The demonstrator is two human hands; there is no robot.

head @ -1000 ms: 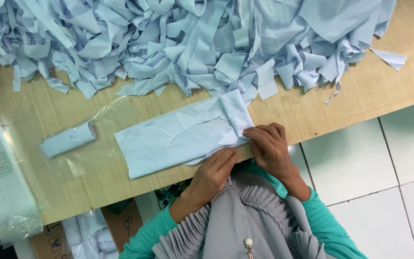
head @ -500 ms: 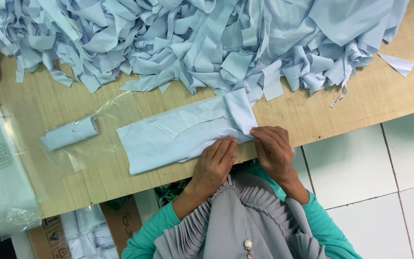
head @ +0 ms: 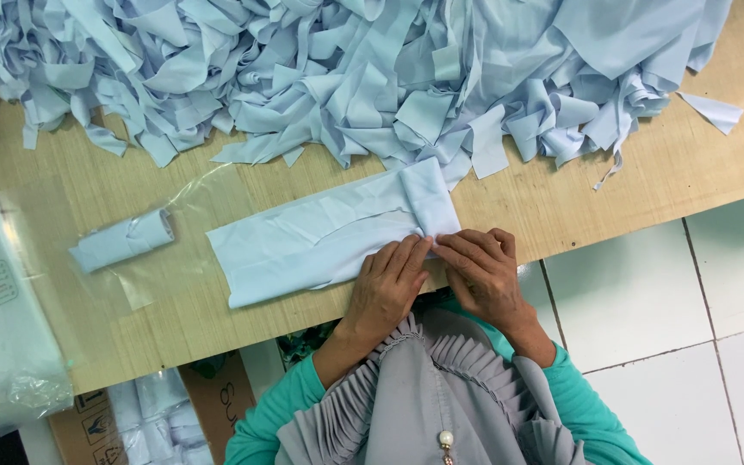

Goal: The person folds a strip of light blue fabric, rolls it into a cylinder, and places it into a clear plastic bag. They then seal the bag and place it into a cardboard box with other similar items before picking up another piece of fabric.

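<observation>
Pressing down with both hands, you work the near right end of a pale blue folded cloth that lies flat on the wooden worktop, close to its near edge. Your left hand lies palm down on the cloth, fingers flat and together, gripping nothing. Your right hand sits just beside it, fingertips touching the cloth where its right end is turned over into a thick fold; the fingers are curled low, and you cannot tell from this view whether they pinch the fabric or only press it. The cloth is long and roughly rectangular, slanting from lower left to upper right, with a curved seam or cut edge showing across its upper layer and soft creases along its length.

Beyond it, a large heap of pale blue fabric strips covers the far side of the worktop. To the left, 1 rolled piece of the same cloth lies inside a clear plastic bag spread flat on the wood. At the far left edge a stack of clear bags hangs over the worktop. Below, a cardboard box holds more bagged rolls. White floor tiles show at right.
</observation>
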